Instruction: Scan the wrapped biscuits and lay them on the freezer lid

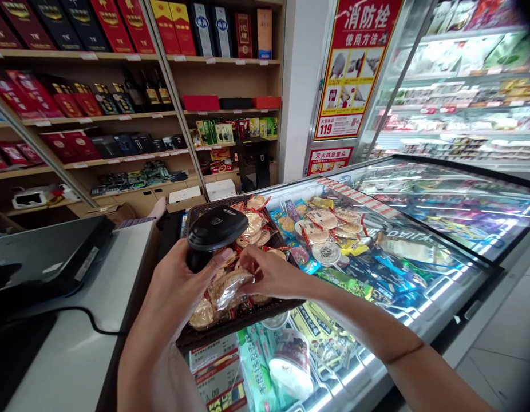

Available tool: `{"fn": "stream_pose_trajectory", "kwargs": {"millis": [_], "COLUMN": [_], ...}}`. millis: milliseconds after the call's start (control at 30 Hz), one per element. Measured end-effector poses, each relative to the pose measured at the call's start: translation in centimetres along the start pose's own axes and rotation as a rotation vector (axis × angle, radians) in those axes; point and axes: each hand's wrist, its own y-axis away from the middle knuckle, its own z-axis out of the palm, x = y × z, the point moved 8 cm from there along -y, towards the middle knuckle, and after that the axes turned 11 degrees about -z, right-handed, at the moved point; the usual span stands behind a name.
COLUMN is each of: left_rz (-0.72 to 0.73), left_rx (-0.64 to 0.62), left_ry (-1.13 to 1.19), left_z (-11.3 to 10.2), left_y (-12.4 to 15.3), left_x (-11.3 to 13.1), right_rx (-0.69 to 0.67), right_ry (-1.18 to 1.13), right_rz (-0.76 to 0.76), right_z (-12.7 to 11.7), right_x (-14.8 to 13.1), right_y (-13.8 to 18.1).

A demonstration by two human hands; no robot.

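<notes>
My left hand (174, 280) is wrapped round a black handheld barcode scanner (217, 226), whose head points forward and to the right. My right hand (273, 274) pinches a clear-wrapped round flat cracker packet (231, 289) just below the scanner. Both hands are over a dark woven basket (252, 312) holding several similar packets with red-edged wrappers. The scanner's handle is mostly hidden by my left fingers. To the right of the basket, more wrapped crackers (320, 223) lie in a loose pile on the glass lid.
The basket stands on a glass-topped freezer (419, 229) with packaged ice creams inside. At left is a white counter (80, 337) with a black device (46, 257) and a cable. Shelves (140, 111) of boxes and bottles line the back. A red notice (355, 68) hangs behind the freezer.
</notes>
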Motion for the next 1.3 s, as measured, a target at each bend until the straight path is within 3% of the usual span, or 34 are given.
{"fn": "stream_pose_trajectory", "kwargs": {"millis": [167, 333, 500, 767, 933, 1033, 1167, 1233, 1300], "left_rz": [-0.025, 0.118, 0.277, 0.353, 0.278, 0.204, 0.147, 0.104, 0.034], "left_rx": [-0.043, -0.193, -0.359, -0.310, -0.285, -0.267, -0.200, -0.159, -0.109], "left_ry": [0.016, -0.023, -0.080, -0.166, -0.138, -0.133, -0.123, -0.116, -0.106], "left_z": [0.3, 2.6, 5.1, 5.4, 5.1, 4.6, 3.5, 2.8, 2.0], "left_y": [0.4, 0.9, 1.3, 1.4, 1.2, 0.6, -0.2, -0.5, -0.8], "left_x": [0.2, 1.8, 2.6, 3.2, 3.2, 2.4, 1.4, 0.8, 0.0], "right_rx": [0.306, 0.479, 0.502, 0.482, 0.530, 0.697, 1.076, 1.124, 1.071], "right_ry": [-0.122, -0.059, -0.054, -0.022, -0.031, -0.034, 0.157, 0.330, 0.438], "right_rz": [0.127, 0.118, 0.108, 0.101, 0.132, 0.227, 0.488, 0.684, 0.829], "right_z": [-7.9, -13.6, -14.9, -14.6, -15.4, -18.4, -24.3, -25.9, -26.2], "right_x": [3.5, 6.0, 6.4, 5.4, 6.7, 10.0, 15.9, 18.3, 20.0], "right_y": [0.8, 2.3, 2.9, 2.9, 3.0, 4.7, 10.4, 13.2, 14.7]}}
